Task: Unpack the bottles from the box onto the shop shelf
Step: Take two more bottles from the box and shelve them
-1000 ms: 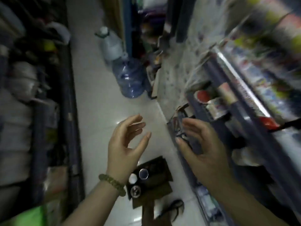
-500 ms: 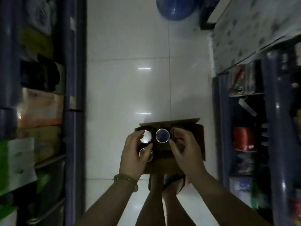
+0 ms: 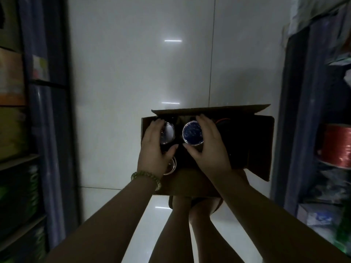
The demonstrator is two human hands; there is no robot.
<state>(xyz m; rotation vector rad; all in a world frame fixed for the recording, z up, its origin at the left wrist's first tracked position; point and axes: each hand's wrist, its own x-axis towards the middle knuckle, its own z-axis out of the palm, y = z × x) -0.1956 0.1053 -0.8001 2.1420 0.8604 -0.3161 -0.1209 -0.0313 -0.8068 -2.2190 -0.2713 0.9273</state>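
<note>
An open brown cardboard box (image 3: pixel 260 149) sits on the white floor between two shelf units. Inside it stand bottles seen from above, with round shiny tops. My left hand (image 3: pixel 154 149) wraps around the left bottle (image 3: pixel 168 133), fingers over its far side and thumb on the near side. My right hand (image 3: pixel 209 147) curls around the blue-topped bottle (image 3: pixel 192 132) in the middle of the box. A third bottle top (image 3: pixel 171 166) shows just below my left hand. The right part of the box is dark.
Blue shop shelving (image 3: pixel 298 111) with a red roll (image 3: pixel 336 147) and packets stands to the right. Another shelf unit (image 3: pixel 43 111) with boxed goods lines the left. My bare legs (image 3: pixel 182 224) stand behind the box on the tiled floor (image 3: pixel 133 73).
The view has swung from the aisle down to the box. Both hands have dropped from mid-air into the box and closed around two bottle tops.
</note>
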